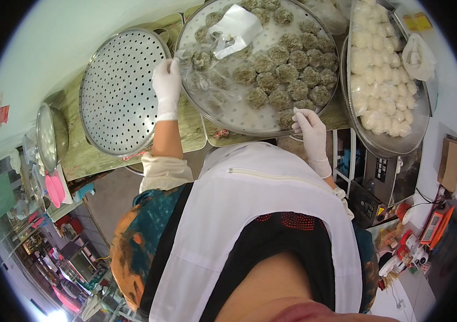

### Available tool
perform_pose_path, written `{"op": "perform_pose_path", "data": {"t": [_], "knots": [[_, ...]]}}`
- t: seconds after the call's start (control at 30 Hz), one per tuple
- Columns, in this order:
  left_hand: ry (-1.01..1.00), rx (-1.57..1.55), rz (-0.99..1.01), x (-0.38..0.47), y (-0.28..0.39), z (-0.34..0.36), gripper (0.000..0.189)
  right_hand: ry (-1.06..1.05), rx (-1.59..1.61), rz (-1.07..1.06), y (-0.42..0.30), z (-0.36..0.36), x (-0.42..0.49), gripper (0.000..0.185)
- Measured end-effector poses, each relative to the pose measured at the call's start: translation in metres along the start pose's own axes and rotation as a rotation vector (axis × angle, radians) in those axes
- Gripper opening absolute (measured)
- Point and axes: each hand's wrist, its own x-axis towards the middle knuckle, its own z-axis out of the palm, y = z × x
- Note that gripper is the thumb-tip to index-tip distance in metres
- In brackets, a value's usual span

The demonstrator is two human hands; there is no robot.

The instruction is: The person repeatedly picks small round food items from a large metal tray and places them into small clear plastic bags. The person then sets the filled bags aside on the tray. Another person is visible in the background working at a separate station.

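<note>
My left hand (167,89), in a white glove, is at the left rim of a large round perforated metal tray (248,129). Its fingers are closed on the edge of a clear plastic film (224,96). The film lies crumpled over the tray's left part. Round, rough grey-green balls (278,99) are spread on the tray, thickest at its right side. My right hand (312,135), also gloved, has its thumb and fingertips together over the tray's near right rim, beside a ball. Whether film is between those fingertips cannot be made out. A white plastic bag (236,30) lies on top at the back.
At left, an empty perforated steamer tray (119,92) rests on a green wood-patterned table (76,133). Film-covered white dough balls (381,68) fill a tray over a wide metal basin (407,143) at right. A metal bowl (57,135) stands far left.
</note>
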Motion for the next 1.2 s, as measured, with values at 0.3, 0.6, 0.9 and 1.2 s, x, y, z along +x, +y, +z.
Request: {"op": "perform_pose_path", "data": {"t": [0.3,0.6,0.9,1.2], "knots": [[-0.278,0.217,0.143,-0.108,0.015,0.023,0.056,-0.301,-0.45,-0.553,-0.011,0.074,0.048,0.038],[-0.282,0.41,0.185,-0.076,0.0,0.016,0.063,-0.453,-1.219,-0.918,-0.009,0.176,0.123,0.061],[-0.396,0.463,0.119,-0.05,-0.007,0.031,0.069,-0.597,-1.531,-0.638,-0.024,0.185,0.113,0.045],[-0.184,0.327,0.202,-0.018,-0.018,0.015,0.053,-0.432,-1.083,-0.811,-0.014,0.149,0.083,0.06]]}}
